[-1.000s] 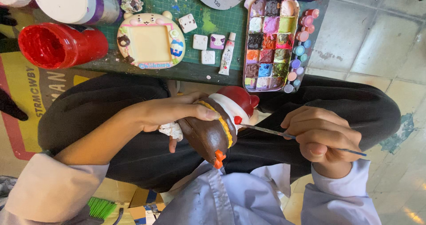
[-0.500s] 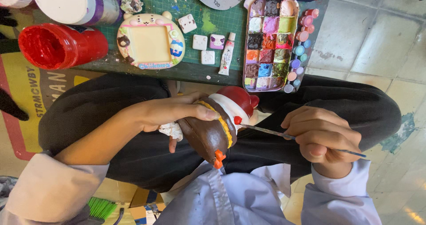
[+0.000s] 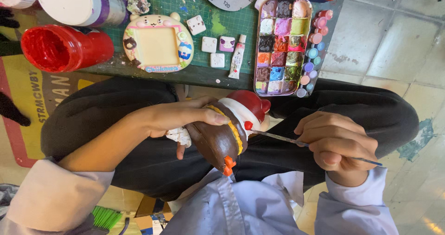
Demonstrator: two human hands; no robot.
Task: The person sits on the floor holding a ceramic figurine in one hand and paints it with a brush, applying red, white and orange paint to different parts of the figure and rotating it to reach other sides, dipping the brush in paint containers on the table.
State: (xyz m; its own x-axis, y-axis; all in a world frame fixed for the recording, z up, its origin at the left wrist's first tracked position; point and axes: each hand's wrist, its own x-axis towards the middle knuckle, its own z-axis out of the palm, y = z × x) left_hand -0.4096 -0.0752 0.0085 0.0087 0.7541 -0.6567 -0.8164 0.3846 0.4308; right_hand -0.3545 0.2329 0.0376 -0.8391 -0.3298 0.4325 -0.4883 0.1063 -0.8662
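My left hand [image 3: 178, 119] grips a painted figurine [image 3: 227, 130] over my lap: brown body, yellow band, white and red cap, small orange feet. A crumpled white tissue [image 3: 180, 136] is tucked under that hand. My right hand [image 3: 336, 140] holds a thin paintbrush [image 3: 282, 137] whose tip touches a red dot on the figurine's side.
A green cutting mat [image 3: 185, 5] covers the low table ahead. On it lie a paint palette [image 3: 282, 45] with several colour wells, a red cup [image 3: 62, 47], a square painted frame [image 3: 157, 42], small white tiles [image 3: 209, 44], a paint tube [image 3: 238, 56] and a white tub [image 3: 79, 1]. Tiled floor lies to the right.
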